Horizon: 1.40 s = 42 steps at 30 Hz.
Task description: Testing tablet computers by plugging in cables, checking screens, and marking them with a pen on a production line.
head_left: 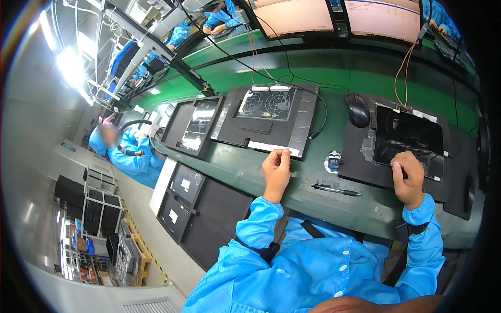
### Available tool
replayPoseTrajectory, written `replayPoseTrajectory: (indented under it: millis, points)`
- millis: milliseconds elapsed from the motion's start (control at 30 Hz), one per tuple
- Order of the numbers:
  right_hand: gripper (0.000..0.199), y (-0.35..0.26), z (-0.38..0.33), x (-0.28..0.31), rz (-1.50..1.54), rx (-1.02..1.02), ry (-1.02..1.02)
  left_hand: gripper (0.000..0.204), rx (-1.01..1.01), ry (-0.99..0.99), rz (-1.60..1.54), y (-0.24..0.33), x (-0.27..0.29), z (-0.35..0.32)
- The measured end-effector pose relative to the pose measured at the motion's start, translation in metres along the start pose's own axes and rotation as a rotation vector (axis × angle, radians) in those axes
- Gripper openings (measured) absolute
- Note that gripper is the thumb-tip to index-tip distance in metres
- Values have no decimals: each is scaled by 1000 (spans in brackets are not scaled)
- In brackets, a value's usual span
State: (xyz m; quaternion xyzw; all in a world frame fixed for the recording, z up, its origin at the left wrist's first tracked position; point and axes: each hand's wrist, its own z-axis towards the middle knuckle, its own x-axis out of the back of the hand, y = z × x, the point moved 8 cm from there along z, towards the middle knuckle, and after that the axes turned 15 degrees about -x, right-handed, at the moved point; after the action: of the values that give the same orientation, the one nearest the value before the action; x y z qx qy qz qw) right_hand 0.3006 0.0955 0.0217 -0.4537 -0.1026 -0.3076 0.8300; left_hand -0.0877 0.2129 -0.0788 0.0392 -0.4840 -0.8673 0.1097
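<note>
My left hand is closed, thumb and fingertips pressed together at the front edge of a black board, by a white strip. Whatever is in the pinch, if anything, is too small to make out. On that board lies a film-covered dark panel with two round target patterns. My right hand is curled, its fingers bent at the lower edge of a glossy black flat screen panel. What those fingers hold, if anything, is hidden. The panel lies on a second black board, wired at its top edge.
A black mouse, a small counter-like device and a pen lie on the green bench. Black trays holding panels are at left, another tray below. Two monitors stand behind. A co-worker sits left.
</note>
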Motion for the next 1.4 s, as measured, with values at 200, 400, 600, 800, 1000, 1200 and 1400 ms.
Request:
replayPoseTrajectory:
  millis: [200,400,600,800,1000,1200,1400]
  points:
    - [2,1,-2,-1,-9,-3,-9,20,34,-13,20,-5,3,0]
    - [2,2,-2,1,-19,-3,-7,20,30,-44,24,-7,0,0]
    - [4,1,-1,0,1,-7,1,17,-122,-38,149,1,0,-3]
    - [5,6,-2,0,19,-38,-3,15,-102,35,64,38,35,0]
    - [5,7,-3,0,22,-40,-12,15,-327,134,295,116,134,87]
    - [5,13,-5,-1,36,-68,-25,69,-479,262,444,143,212,202]
    - [7,19,-5,-3,34,-92,-17,102,-69,172,252,93,218,239]
